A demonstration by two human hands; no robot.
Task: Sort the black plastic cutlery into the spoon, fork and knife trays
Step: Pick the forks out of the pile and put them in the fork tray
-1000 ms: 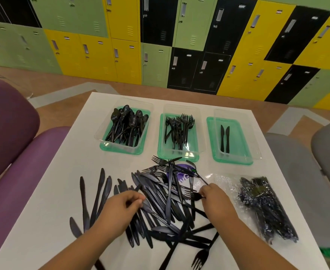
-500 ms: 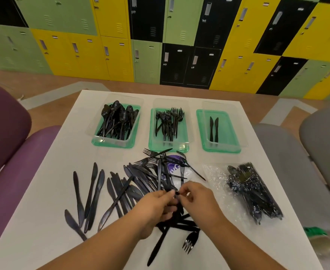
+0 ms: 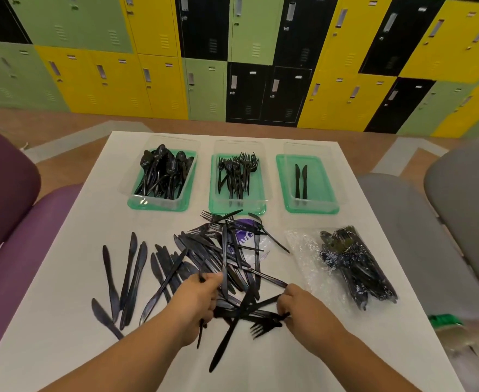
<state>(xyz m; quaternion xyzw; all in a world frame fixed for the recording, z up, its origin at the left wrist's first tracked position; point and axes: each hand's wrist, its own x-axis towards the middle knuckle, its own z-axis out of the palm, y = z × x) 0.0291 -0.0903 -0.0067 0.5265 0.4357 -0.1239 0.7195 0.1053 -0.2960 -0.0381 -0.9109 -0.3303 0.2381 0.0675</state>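
Loose black cutlery (image 3: pixel 227 256) lies in a tangled pile mid-table, mostly knives with some forks. My left hand (image 3: pixel 196 302) is closed around one thin black piece; both ends stick out of the fist and I cannot tell its type. My right hand (image 3: pixel 303 309) pinches the handle of a fork (image 3: pixel 263 327) at the pile's near edge. At the back stand three green trays: the spoon tray (image 3: pixel 159 206) is heaped, the fork tray (image 3: pixel 237 208) holds several forks, and the knife tray (image 3: pixel 313 210) holds two knives.
A row of knives (image 3: pixel 128 278) lies spread on the white table (image 3: pixel 63 321) left of the pile. A clear bag of cutlery (image 3: pixel 354 267) rests at the right. A purple chair (image 3: pixel 3 193) stands left and grey chairs (image 3: pixel 464 205) right. Lockers line the far wall.
My hands, which met over the middle of the pile, have come apart. The left now grips a piece, and the right has shifted right and holds a fork by its handle.
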